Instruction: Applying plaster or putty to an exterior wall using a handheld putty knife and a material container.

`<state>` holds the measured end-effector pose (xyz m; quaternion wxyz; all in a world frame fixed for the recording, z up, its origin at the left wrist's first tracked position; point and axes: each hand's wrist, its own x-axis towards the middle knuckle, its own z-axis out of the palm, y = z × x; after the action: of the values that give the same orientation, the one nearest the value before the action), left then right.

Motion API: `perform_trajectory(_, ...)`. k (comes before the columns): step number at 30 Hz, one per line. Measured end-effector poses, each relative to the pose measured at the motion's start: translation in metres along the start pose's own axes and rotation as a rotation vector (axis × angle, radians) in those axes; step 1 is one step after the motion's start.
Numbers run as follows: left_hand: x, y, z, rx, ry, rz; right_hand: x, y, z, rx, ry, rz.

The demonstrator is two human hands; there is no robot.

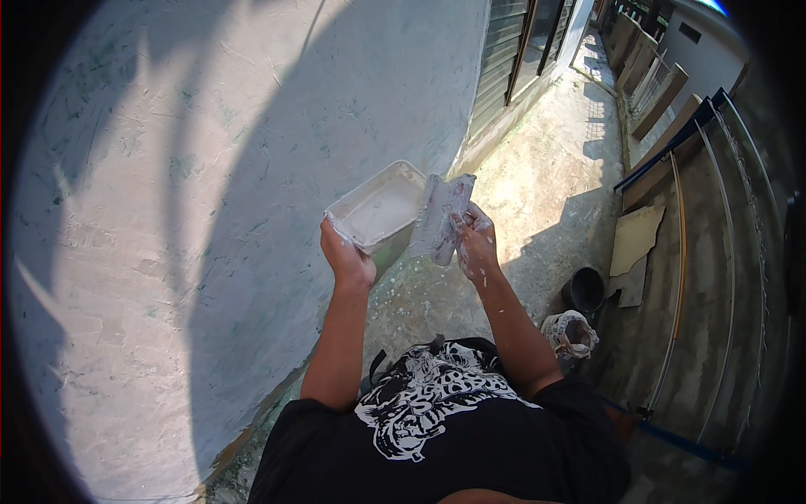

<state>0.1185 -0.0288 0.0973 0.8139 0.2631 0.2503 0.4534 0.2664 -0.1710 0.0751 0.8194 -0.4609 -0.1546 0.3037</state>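
Note:
My left hand (pixel 344 256) grips a white rectangular plastic tub (pixel 374 210) with a smooth white paste in it. Just right of the tub, my right hand (pixel 477 244) holds a wide flat scraper (pixel 441 214) coated in pale grey-white paste, its blade beside the tub's right end; whether they touch I cannot tell. White smears mark my fingers and right wrist. To my left rises a wall (pixel 134 252) covered in rough whitish coating with greenish flecks.
A concrete path (pixel 546 143) runs ahead beside louvred windows (pixel 504 59). On the right, a black bucket (pixel 583 290), a white sack-like container (pixel 569 336) and broken boards (pixel 630 239) stand by a grey wall (pixel 714 353) with metal rails and poles (pixel 680 252).

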Motion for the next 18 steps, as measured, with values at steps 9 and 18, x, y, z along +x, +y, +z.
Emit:
perform_trajectory(9,0.005,0.019,-0.003,-0.039,0.055,0.021,-0.007,0.012,0.006,-0.122,-0.179,0.068)
perform_trajectory(18,0.007,0.019,-0.023,0.023,0.121,0.146,-0.007,-0.027,-0.003,-0.396,0.057,-0.308)
